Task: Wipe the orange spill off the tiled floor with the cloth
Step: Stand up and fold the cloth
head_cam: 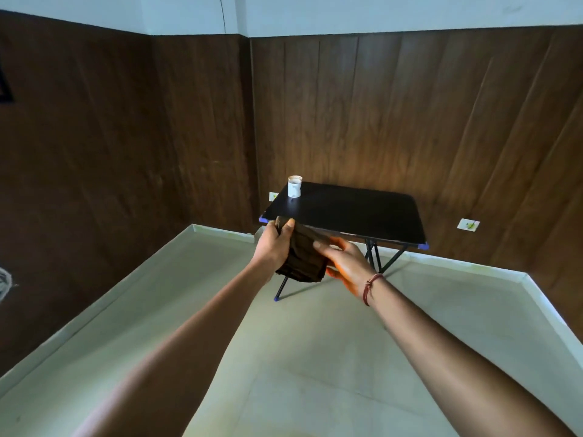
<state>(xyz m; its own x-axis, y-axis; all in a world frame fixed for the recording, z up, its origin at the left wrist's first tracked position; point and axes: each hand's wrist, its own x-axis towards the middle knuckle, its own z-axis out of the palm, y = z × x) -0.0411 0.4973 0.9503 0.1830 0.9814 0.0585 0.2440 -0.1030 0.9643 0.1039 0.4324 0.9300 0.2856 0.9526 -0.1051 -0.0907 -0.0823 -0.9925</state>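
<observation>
A dark brown folded cloth [303,258] hangs in the air in front of the small black table [362,212]. My left hand [273,244] grips its upper left edge, thumb over the top. My right hand [345,263] holds the cloth's right side, thumb on the front and fingers behind it. Orange stain shows on my right palm and fingers. The pale tiled floor [315,357] lies below my arms; no orange spill is visible on it in this view.
A white cup [295,186] stands on the table's far left corner. The folding table's legs [377,257] rest on the floor near the dark wood-panelled walls [441,121]. A white skirting runs along the floor's edges.
</observation>
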